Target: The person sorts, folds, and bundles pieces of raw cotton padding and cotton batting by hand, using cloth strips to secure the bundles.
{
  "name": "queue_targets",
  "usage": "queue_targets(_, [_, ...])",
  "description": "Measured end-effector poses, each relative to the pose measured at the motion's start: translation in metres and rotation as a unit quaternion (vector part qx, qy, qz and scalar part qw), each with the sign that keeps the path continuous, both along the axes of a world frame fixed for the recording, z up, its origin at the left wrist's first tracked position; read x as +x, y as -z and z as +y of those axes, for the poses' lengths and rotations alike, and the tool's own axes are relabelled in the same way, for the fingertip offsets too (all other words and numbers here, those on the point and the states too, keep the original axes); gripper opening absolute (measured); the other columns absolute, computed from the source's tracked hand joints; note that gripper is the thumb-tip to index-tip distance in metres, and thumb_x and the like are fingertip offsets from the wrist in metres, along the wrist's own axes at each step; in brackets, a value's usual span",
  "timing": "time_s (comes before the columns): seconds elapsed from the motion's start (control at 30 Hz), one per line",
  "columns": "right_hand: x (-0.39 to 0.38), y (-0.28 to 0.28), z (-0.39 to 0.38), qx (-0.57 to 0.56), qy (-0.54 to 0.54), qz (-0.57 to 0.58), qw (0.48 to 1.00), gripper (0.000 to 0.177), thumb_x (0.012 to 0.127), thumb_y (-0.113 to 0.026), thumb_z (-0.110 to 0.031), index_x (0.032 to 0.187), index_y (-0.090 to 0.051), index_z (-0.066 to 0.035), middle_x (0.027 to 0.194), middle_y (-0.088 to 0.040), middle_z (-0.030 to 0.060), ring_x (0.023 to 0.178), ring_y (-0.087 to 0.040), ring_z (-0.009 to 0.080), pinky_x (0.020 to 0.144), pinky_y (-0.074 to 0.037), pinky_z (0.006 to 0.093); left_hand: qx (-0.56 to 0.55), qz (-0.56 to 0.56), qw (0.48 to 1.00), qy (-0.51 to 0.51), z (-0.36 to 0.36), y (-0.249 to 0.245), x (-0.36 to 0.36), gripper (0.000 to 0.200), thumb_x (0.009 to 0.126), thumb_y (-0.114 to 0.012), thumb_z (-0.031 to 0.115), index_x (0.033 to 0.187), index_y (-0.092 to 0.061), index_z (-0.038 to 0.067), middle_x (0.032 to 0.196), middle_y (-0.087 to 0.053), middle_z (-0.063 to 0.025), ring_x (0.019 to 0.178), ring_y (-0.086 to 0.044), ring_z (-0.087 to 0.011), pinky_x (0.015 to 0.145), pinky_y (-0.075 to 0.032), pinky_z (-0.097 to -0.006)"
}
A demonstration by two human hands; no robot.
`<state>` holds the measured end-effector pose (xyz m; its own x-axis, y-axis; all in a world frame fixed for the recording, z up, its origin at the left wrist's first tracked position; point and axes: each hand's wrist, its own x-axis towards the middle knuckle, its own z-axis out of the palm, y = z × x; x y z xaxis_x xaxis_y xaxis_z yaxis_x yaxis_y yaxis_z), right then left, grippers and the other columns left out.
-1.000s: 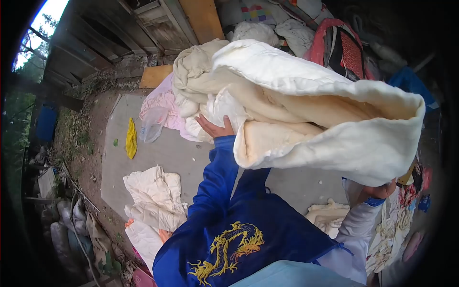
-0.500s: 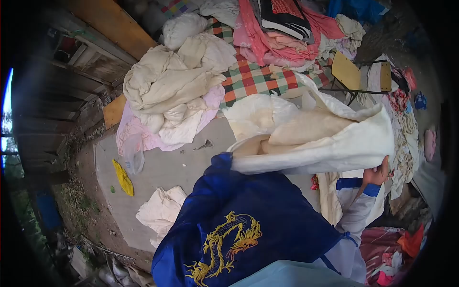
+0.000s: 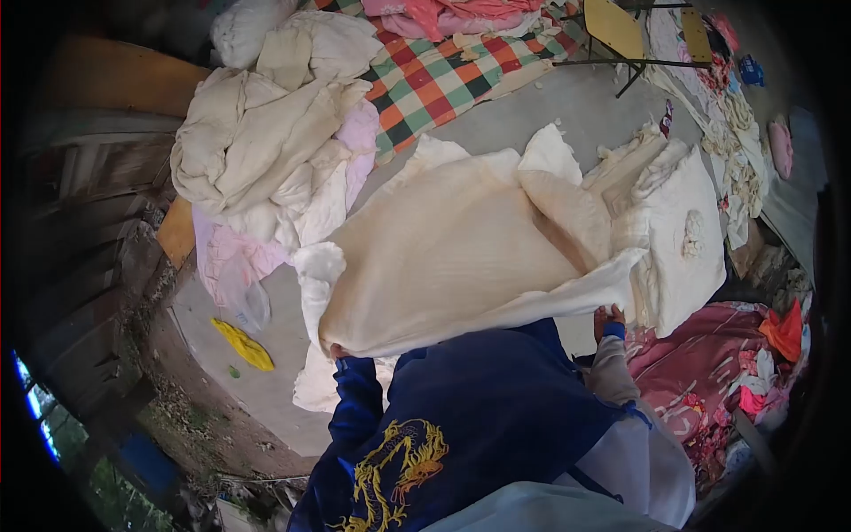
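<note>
Concrete floor w/ cloth heap, checked blanket

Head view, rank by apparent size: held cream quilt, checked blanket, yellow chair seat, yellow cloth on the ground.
1. cream quilt: largest, but nearest the camera.
2. checked blanket: partly covered by other bedding.
3. yellow cloth and yellow chair seat: look alike; the seat is cut by the frame edge, so unranked.

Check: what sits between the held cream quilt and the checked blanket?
Head view: only a strip of bare grey concrete floor separates the cream quilt from the checked blanket; the gap narrows toward the left.
</note>
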<state>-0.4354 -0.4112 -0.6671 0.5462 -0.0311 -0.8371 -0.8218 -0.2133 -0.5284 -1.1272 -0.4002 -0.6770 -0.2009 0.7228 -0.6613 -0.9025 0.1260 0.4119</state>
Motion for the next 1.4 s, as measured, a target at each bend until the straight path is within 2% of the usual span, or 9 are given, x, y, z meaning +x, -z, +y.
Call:
queue_targets(0.03, [-0.002, 0.003, -0.017, -0.001, -0.005, 0.036, 0.999, 0.030, 0.082, -0.066, -0.032, 0.100, -0.057, -0.009, 0.086, -0.058, 0.0055, 0.079, -0.057, 0.0183, 0.074, -0.051, 0.0407, 0.033, -0.012, 0.999, 0.001, 0.003, -0.003, -0.007, 0.077, 0.087, -0.048, 0.056, 0.141, -0.030, 0.004, 0.140, -0.039, -0.0200, 0.125, -0.042, -0.0380, 0.106, -0.036, -0.0435])
queue_targets(0.13, [-0.011, -0.014, -0.041, 0.147, -0.050, 0.214, 0.964, 0.039, 0.079, -0.067, -0.034, 0.110, -0.058, -0.012, 0.104, -0.061, 0.0066, 0.088, -0.059, 0.0213, 0.083, -0.049, 0.0444, 0.085, -0.043, 0.995, 0.032, 0.013, 0.001, -0.022, 0.076, 0.088, -0.047, 0.056, 0.141, -0.030, 0.004, 0.140, -0.039, -0.0194, 0.125, -0.042, -0.0379, 0.106, -0.036, -0.0432])
queue_targets(0.17, [-0.010, -0.001, -0.047, 0.136, -0.107, 0.207, 0.963, 0.039, 0.079, -0.066, -0.034, 0.112, -0.058, -0.013, 0.106, -0.061, 0.0066, 0.090, -0.059, 0.0220, 0.084, -0.048, 0.0442, 0.015, -0.019, 0.998, 0.061, 0.012, 0.001, -0.024, 0.075, 0.089, -0.045, 0.057, 0.141, -0.031, 0.005, 0.140, -0.040, -0.0173, 0.126, -0.042, -0.0358, 0.105, -0.037, -0.0431])
queue_targets(0.23, [-0.006, 0.046, -0.064, 0.011, -0.268, 0.097, 0.958, 0.041, 0.080, -0.065, -0.035, 0.115, -0.058, -0.015, 0.110, -0.061, 0.0065, 0.094, -0.059, 0.0234, 0.087, -0.047, 0.0439, -0.121, 0.021, 0.985, 0.124, 0.007, 0.007, -0.031, 0.072, 0.090, -0.040, 0.059, 0.141, -0.033, 0.008, 0.139, -0.043, -0.0129, 0.127, -0.042, -0.0314, 0.105, -0.038, -0.0431])
queue_targets(0.3, [0.006, 0.106, -0.089, -0.160, -0.417, -0.011, 0.895, 0.043, 0.080, -0.064, -0.035, 0.118, -0.058, -0.017, 0.114, -0.061, 0.0064, 0.098, -0.060, 0.0249, 0.089, -0.046, 0.0436, -0.148, 0.083, 0.954, 0.249, 0.004, 0.000, -0.037, 0.072, 0.090, -0.040, 0.058, 0.140, -0.035, 0.006, 0.139, -0.043, -0.0139, 0.126, -0.043, -0.0306, 0.105, -0.038, -0.0433])
queue_targets(0.4, [0.001, 0.122, -0.103, -0.262, -0.475, -0.007, 0.840, 0.043, 0.080, -0.062, -0.035, 0.119, -0.058, -0.018, 0.116, -0.062, 0.0072, 0.100, -0.060, 0.0262, 0.090, -0.046, 0.0436, -0.205, 0.127, 0.921, 0.305, 0.008, -0.002, -0.040, 0.072, 0.090, -0.041, 0.057, 0.140, -0.035, 0.006, 0.139, -0.043, -0.0138, 0.125, -0.044, -0.0303, 0.105, -0.038, -0.0428])
queue_targets(0.73, [-0.043, 0.155, -0.049, -0.155, -0.259, 0.095, 0.949, 0.041, 0.079, -0.057, -0.034, 0.114, -0.060, -0.014, 0.113, -0.062, 0.0115, 0.100, -0.060, 0.0295, 0.090, -0.046, 0.0447, -0.316, 0.286, 0.805, 0.413, 0.072, -0.034, 0.020, 0.072, 0.089, -0.044, 0.056, 0.139, -0.036, 0.006, 0.138, -0.045, -0.0135, 0.124, -0.045, -0.0295, 0.105, -0.037, -0.0412])
queue_targets(0.97, [-0.056, 0.209, -0.034, -0.111, -0.125, 0.143, 0.976, 0.041, 0.078, -0.053, -0.033, 0.111, -0.060, -0.011, 0.111, -0.062, 0.0145, 0.099, -0.060, 0.0318, 0.090, -0.047, 0.0455, -0.325, 0.350, 0.742, 0.470, 0.111, -0.069, 0.069, 0.072, 0.088, -0.045, 0.055, 0.139, -0.036, 0.005, 0.137, -0.045, -0.0133, 0.123, -0.045, -0.0289, 0.104, -0.037, -0.0401])
queue_targets(1.4, [-0.043, 0.202, -0.065, -0.079, -0.037, 0.153, 0.984, 0.042, 0.076, -0.046, -0.031, 0.106, -0.062, -0.006, 0.107, -0.063, 0.0201, 0.098, -0.060, 0.0360, 0.090, -0.048, 0.0469, -0.295, 0.379, 0.743, 0.467, 0.149, -0.093, 0.049, 0.072, 0.087, -0.049, 0.054, 0.138, -0.037, 0.004, 0.135, -0.047, -0.0130, 0.121, -0.047, -0.0278, 0.104, -0.036, -0.0381])
